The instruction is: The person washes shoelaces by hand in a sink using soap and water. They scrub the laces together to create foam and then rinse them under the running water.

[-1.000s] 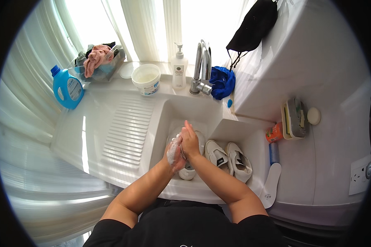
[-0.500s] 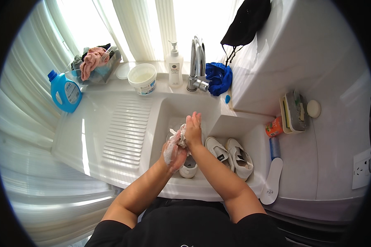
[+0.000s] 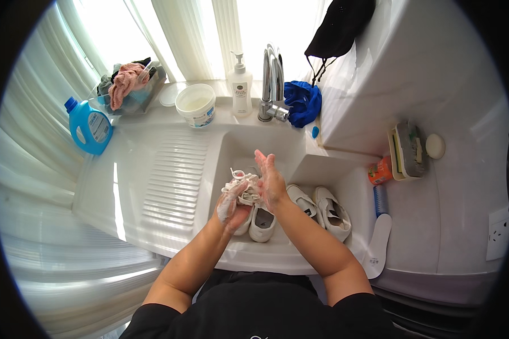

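Observation:
A bunched tangle of wet white shoelaces (image 3: 242, 191) rests in my left hand (image 3: 232, 210), whose fingers curl round it above the left basin. Suds coat the back of that hand. Against the right side of the laces is my right hand (image 3: 272, 183), fingers stretched out and its palm turned toward them. Below the hands a white shoe (image 3: 262, 226) stands in the left basin, with part of another beside it, half hidden by my left hand. Two more white shoes (image 3: 332, 216) sit in the right basin, partly behind my right forearm.
Left of the basin is a ribbed washboard (image 3: 174, 181). Along the back stand a blue detergent bottle (image 3: 90, 129), a box of clothes (image 3: 129, 87), a white tub (image 3: 196, 106), a pump bottle (image 3: 240, 87) and the tap (image 3: 271, 85). A white insole (image 3: 380, 246) lies at the right.
My right hand has drawn back slightly to the right, fingers opening from the laces. The bundle shows more in my left hand, which has shifted a little left.

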### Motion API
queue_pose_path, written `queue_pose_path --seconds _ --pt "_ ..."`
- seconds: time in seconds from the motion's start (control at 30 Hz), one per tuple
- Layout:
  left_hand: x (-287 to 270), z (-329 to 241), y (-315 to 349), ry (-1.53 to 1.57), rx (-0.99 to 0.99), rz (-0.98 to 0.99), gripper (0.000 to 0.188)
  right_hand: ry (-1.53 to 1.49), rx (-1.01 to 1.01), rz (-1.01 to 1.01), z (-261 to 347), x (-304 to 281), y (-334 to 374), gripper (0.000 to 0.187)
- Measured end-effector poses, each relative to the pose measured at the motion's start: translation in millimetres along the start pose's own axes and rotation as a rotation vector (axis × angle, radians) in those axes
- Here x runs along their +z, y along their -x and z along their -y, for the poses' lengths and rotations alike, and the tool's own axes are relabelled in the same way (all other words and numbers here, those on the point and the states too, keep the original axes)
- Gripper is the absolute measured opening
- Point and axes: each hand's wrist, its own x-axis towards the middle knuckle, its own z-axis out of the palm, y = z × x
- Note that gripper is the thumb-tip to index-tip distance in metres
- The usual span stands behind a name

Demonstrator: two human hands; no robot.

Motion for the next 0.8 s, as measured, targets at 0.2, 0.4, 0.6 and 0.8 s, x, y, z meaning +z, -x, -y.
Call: queue_pose_path --seconds 0.2,0.4,0.6,0.8 --pt "14.4 -7.0 -4.3 0.117 0.017 -0.101 0.025 -0.297 0.197 0.072 -26.0 -0.5 23.3 0.054" --pt "20.0 -1.5 -1.6 -0.281 0.116 -0.22 0.028 -0.22 0.167 -0.027 -33.7 -4.1 20.2 0.041" --pt "-0.8 -1.2 -4.8 -0.194 0.114 -0.361 0.049 0.342 -0.414 -0.163 -59.8 14.4 24.2 0.03" --pt "16.2 11.1 1.2 -0.189 -0.048 -0.612 0.052 0.533 -0.531 -0.475 -46.7 9.6 12.6 0.032"
